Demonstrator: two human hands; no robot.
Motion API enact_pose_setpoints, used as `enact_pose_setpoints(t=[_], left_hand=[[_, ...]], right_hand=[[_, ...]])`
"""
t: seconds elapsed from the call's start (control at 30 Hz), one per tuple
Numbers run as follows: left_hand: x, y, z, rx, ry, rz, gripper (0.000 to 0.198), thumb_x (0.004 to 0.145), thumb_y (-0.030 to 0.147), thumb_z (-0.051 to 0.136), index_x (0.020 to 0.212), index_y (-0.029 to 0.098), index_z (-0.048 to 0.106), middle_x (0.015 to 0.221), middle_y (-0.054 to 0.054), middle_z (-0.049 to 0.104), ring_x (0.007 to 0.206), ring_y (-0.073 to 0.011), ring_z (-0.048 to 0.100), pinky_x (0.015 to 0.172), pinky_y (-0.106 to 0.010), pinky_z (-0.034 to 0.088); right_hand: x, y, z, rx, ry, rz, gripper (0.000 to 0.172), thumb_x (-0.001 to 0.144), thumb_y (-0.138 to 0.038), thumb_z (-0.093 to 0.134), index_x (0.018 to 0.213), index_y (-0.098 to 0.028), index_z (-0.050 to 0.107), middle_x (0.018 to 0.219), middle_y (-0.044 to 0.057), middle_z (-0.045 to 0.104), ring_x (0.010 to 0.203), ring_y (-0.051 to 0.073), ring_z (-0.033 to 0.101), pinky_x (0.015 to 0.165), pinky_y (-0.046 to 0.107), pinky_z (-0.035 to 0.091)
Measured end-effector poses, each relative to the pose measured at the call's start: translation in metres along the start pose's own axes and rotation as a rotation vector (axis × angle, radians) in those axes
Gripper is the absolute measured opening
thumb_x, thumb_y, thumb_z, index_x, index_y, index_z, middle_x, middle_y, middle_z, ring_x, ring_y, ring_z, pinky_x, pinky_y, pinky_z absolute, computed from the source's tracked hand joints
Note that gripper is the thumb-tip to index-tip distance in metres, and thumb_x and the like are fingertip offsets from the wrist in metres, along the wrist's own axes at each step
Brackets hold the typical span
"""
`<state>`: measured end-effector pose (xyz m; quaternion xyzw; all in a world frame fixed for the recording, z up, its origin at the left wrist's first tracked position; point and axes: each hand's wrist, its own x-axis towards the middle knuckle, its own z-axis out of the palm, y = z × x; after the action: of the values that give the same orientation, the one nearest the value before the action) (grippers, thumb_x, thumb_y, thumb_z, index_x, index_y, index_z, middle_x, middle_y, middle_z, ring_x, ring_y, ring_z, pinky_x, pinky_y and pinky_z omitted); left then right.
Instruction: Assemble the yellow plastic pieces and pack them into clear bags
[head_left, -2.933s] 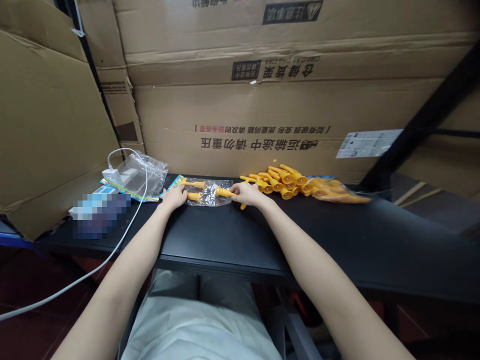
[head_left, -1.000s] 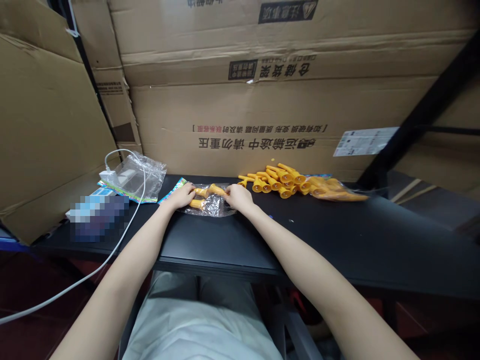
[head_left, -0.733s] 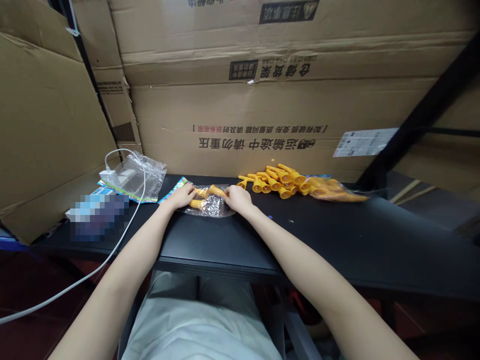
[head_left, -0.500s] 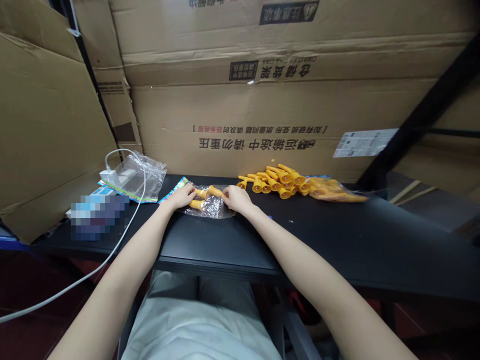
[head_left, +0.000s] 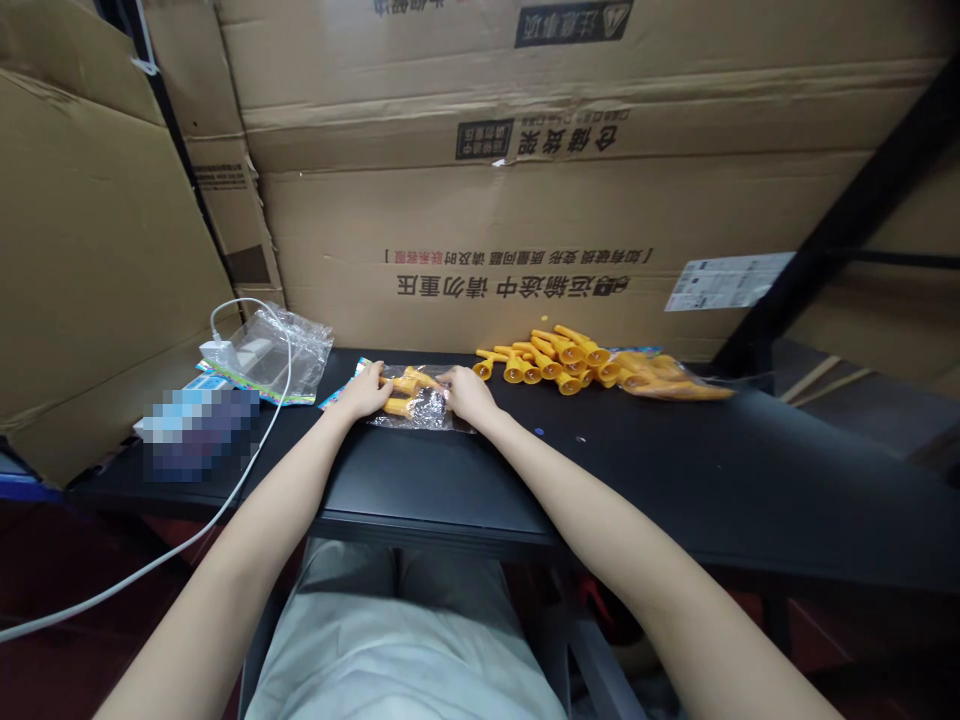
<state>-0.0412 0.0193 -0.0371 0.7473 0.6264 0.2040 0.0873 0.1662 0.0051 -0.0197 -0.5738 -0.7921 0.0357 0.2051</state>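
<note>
A clear plastic bag (head_left: 429,412) with a colourful header lies on the black table between my hands. Inside it are several yellow horn-shaped pieces (head_left: 401,406). My left hand (head_left: 367,390) grips the bag near its header, at the left end. At the right side, my right hand (head_left: 469,396) has its fingers bent and pressed on the bag beside a yellow piece. To the right, a pile of yellow pieces (head_left: 566,355) with cup-like ends rests against the cardboard, and a filled bag of yellow pieces (head_left: 667,378) touches the pile.
Flat clear bags (head_left: 300,345) lie at the back left, with a white plug (head_left: 217,350) and cable over them. A blurred box (head_left: 199,430) sits in front. Cardboard (head_left: 465,210) stands behind the black table (head_left: 637,490); a dark frame post rises at the right.
The yellow pieces in the bag have shifted slightly, and my left hand has moved a little along the bag. My right hand has stayed nearly in place.
</note>
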Motion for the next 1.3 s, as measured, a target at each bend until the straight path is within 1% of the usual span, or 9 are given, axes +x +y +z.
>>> enact_pose_setpoints(t=[0.13,0.2,0.3,0.4,0.5,0.77,1.03,1.23,1.3], left_hand=[[0.002,-0.002,0.003,-0.004,0.034,0.004,0.057,0.088,0.036,0.040,0.139,0.014,0.032,0.146,-0.015,0.039,0.132,-0.0245,0.040,0.108,-0.035,0.033],[0.001,-0.002,0.003,-0.006,0.044,-0.014,0.057,0.088,0.037,0.040,0.139,0.013,0.031,0.146,-0.015,0.038,0.132,-0.0248,0.040,0.108,-0.034,0.033],[0.000,0.001,0.003,0.015,0.068,-0.080,0.057,0.088,0.040,0.040,0.138,0.013,0.033,0.146,-0.016,0.038,0.132,-0.0270,0.040,0.107,-0.036,0.033],[-0.001,0.003,0.002,0.041,0.080,-0.152,0.058,0.087,0.043,0.039,0.137,0.014,0.034,0.143,-0.017,0.043,0.130,-0.0308,0.042,0.105,-0.042,0.034],[-0.001,0.003,0.001,0.033,0.055,-0.157,0.059,0.088,0.043,0.038,0.138,0.013,0.033,0.139,-0.018,0.047,0.126,-0.0315,0.047,0.102,-0.042,0.037],[0.002,0.000,0.002,0.017,0.038,-0.103,0.055,0.089,0.041,0.037,0.136,0.012,0.035,0.135,-0.017,0.051,0.122,-0.0288,0.051,0.098,-0.037,0.041],[0.001,0.000,0.002,0.000,0.056,-0.068,0.052,0.088,0.040,0.040,0.134,0.017,0.037,0.133,-0.014,0.054,0.120,-0.0266,0.053,0.097,-0.035,0.042],[0.002,0.000,0.003,-0.031,0.026,0.017,0.058,0.087,0.041,0.042,0.137,0.012,0.034,0.138,-0.016,0.048,0.126,-0.0253,0.048,0.102,-0.034,0.038],[0.003,0.000,0.004,-0.012,0.023,0.013,0.058,0.087,0.042,0.042,0.136,0.012,0.036,0.140,-0.017,0.046,0.128,-0.0256,0.045,0.104,-0.035,0.036]], right_hand=[[0.007,0.007,0.010,0.252,0.100,-0.128,0.039,0.075,-0.002,0.052,0.110,-0.013,0.067,0.123,0.011,0.057,0.113,0.017,0.054,0.099,0.027,0.039],[0.008,0.008,0.011,0.277,0.125,-0.121,0.039,0.074,-0.001,0.050,0.107,-0.014,0.067,0.124,0.010,0.055,0.114,0.018,0.053,0.099,0.029,0.039],[0.003,0.003,0.006,0.127,0.127,-0.003,0.032,0.077,-0.004,0.048,0.103,-0.012,0.065,0.118,0.013,0.056,0.113,0.022,0.053,0.095,0.032,0.040],[-0.003,-0.004,-0.003,-0.022,0.060,0.163,0.027,0.086,-0.019,0.048,0.109,-0.009,0.058,0.109,0.018,0.061,0.105,0.027,0.057,0.086,0.035,0.043],[-0.004,-0.007,-0.007,0.027,-0.036,0.259,0.029,0.090,-0.031,0.047,0.110,-0.012,0.056,0.102,0.016,0.066,0.097,0.026,0.062,0.079,0.032,0.044],[0.007,0.003,0.009,0.546,0.016,0.230,0.018,0.081,-0.015,0.058,0.097,-0.014,0.065,0.090,0.007,0.070,0.082,0.014,0.064,0.076,0.024,0.047],[0.007,0.003,0.004,1.269,-0.089,0.369,0.015,0.073,-0.005,0.067,0.083,-0.014,0.061,0.060,-0.001,0.061,0.050,0.008,0.057,0.056,0.022,0.052],[0.006,0.005,0.002,1.412,-0.209,0.481,0.012,0.081,-0.004,0.057,0.078,-0.015,0.054,0.064,0.002,0.064,0.053,0.010,0.062,0.055,0.021,0.053],[0.007,0.005,0.006,1.400,-0.201,0.491,0.013,0.081,-0.004,0.056,0.075,-0.015,0.053,0.061,0.001,0.063,0.052,0.009,0.061,0.055,0.021,0.053]])
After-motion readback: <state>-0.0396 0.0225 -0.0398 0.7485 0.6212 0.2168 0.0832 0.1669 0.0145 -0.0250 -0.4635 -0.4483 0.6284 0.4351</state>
